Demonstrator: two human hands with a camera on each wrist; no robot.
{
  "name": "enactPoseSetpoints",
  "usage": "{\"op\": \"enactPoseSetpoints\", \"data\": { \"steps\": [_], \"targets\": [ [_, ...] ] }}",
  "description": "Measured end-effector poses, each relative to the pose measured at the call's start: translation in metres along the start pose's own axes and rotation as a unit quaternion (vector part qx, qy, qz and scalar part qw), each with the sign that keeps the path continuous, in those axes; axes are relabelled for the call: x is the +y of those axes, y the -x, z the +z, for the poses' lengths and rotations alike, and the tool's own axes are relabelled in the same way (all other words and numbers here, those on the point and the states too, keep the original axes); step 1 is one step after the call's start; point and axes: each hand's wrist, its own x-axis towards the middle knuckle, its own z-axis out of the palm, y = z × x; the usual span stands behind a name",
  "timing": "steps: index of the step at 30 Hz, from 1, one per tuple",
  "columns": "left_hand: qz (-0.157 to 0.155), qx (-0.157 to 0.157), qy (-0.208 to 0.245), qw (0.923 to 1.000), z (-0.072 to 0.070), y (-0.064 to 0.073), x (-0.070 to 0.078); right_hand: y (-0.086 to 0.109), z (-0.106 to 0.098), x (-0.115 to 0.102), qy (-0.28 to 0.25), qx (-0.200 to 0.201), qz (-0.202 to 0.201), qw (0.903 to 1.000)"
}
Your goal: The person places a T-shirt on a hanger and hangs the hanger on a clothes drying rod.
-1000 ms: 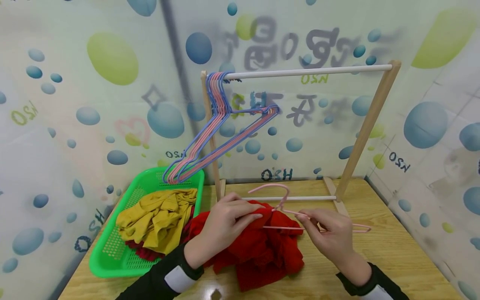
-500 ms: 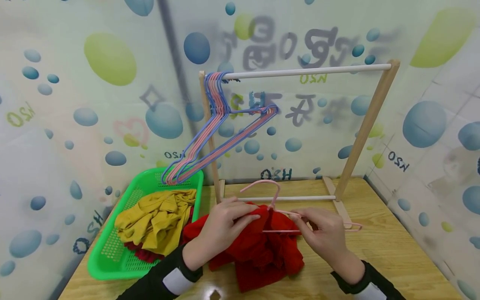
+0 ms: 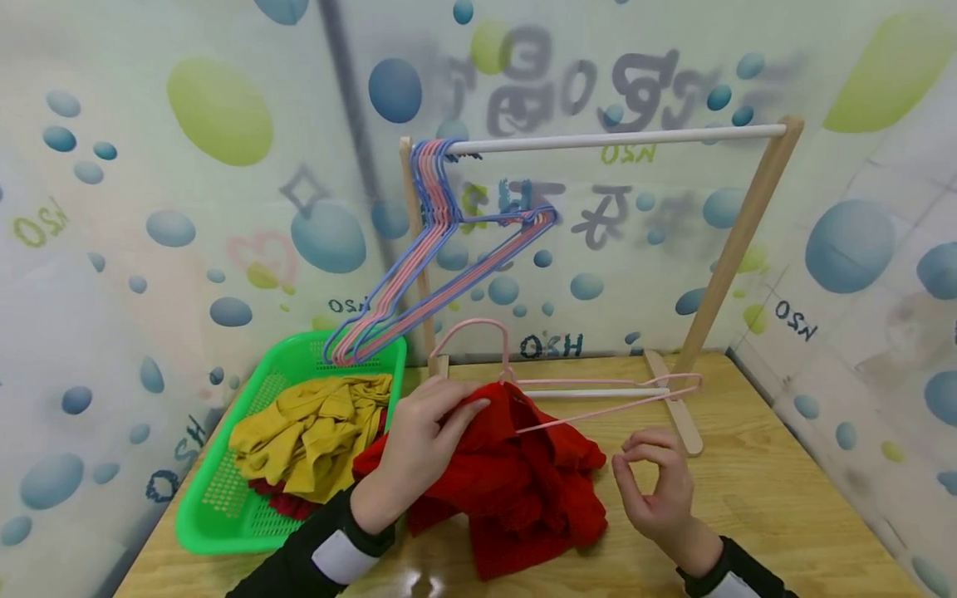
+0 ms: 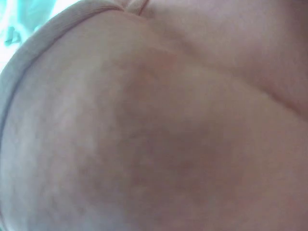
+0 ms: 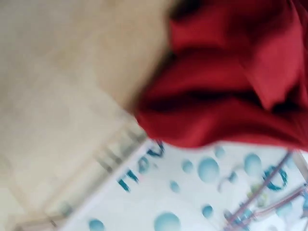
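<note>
My left hand (image 3: 426, 440) pinches a crumpled red garment (image 3: 523, 490) near its top, thumb and fingers on the cloth. A pink hanger (image 3: 591, 383) sits partly inside it: one arm goes into the cloth, while its hook and other arm stick out above and to the right. To the right of the garment is my right hand (image 3: 661, 490), clear of the hanger, its thumb and index finger loosely curled into a ring around nothing. In the right wrist view the red garment (image 5: 231, 82) hangs at the upper right. Skin fills nearly all of the left wrist view.
A green basket (image 3: 196, 498) with a yellow garment (image 3: 314, 432) and dark red cloth stands at left. Behind is a wooden rack with a white rail (image 3: 613, 143); blue and pink hangers (image 3: 434, 224) hang at its left end. The wooden table (image 3: 792, 515) lies beneath.
My right hand has let go of the pink hanger and moved down. The hanger has shifted left, tilted up and sunk further into the red garment. My left hand has moved slightly left.
</note>
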Motion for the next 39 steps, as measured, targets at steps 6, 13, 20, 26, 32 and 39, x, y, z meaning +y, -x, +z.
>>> {"op": "enactPoseSetpoints", "data": {
  "steps": [6,13,20,26,32,39],
  "targets": [
    [-0.009,0.025,0.011,0.9996,-0.001,0.002,-0.002,0.033,-0.008,0.006,0.077,-0.27,0.149,0.9481],
    [-0.047,0.041,0.054,0.9966,-0.006,0.002,-0.002,0.036,-0.001,0.015,0.111,-0.383,0.199,0.895],
    [-0.068,0.05,0.068,0.9941,-0.008,0.003,0.001,0.031,-0.003,0.028,0.031,-0.343,0.225,0.9116],
    [-0.117,0.057,0.076,0.9885,-0.013,0.003,0.001,0.02,-0.014,0.03,-0.053,-0.278,0.299,0.9113],
    [-0.152,0.056,0.061,0.9848,-0.021,0.005,-0.003,0.002,-0.027,0.029,-0.108,-0.227,0.365,0.8963],
    [-0.162,0.051,0.021,0.9853,-0.029,0.008,-0.006,-0.023,-0.046,0.036,-0.201,-0.186,0.373,0.8864]
  ]
}}
